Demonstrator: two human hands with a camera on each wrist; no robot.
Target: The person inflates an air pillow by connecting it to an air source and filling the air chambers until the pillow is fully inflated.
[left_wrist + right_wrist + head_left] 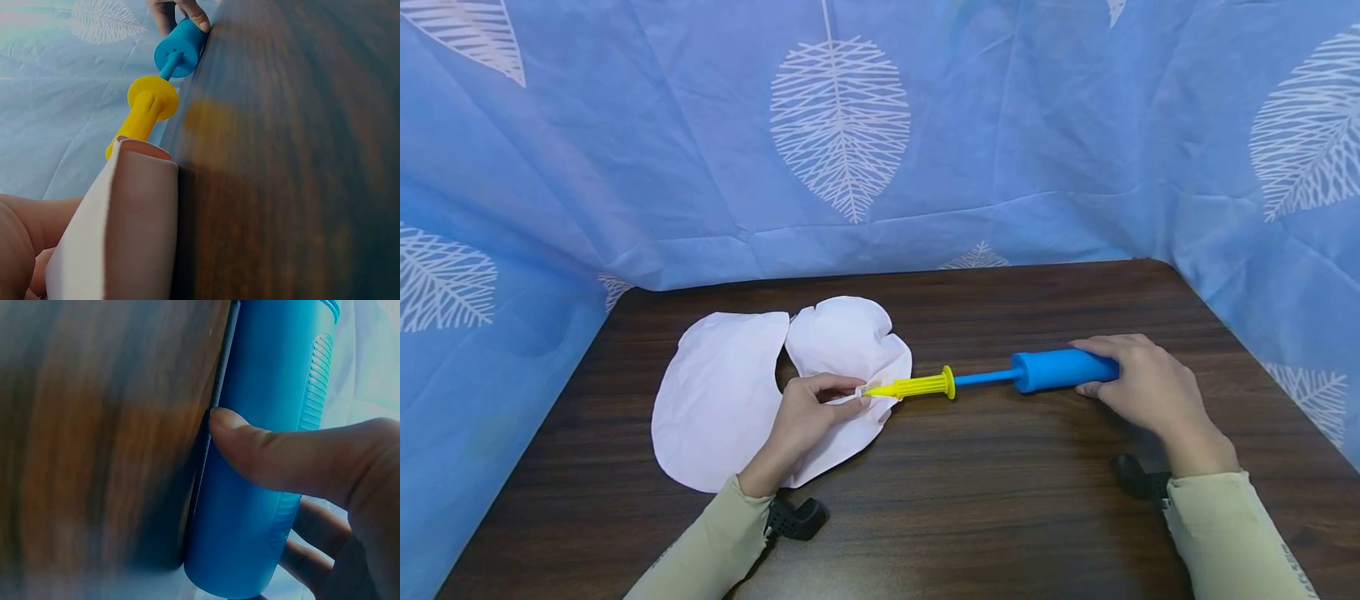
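Observation:
A white, U-shaped inflatable neck pillow (715,400) lies on the table, its surface wrinkled near the valve. My left hand (808,417) pinches the pillow's valve between thumb and fingers, right where the yellow nozzle (917,386) of a hand pump goes in. From the nozzle's flange a thin blue rod runs to the pump's blue barrel (1056,369). That barrel is gripped at its far end by my right hand (1150,387). In the right wrist view the thumb (269,453) lies across the barrel, with fingers curled behind it. The nozzle's tip is hidden in the left wrist view.
The dark wooden table (970,517) carries the pillow and pump. Blue cloth (962,150) with white leaf prints hangs behind and along both sides. Black wrist mounts (797,518) stick out beside both sleeves, close over the tabletop.

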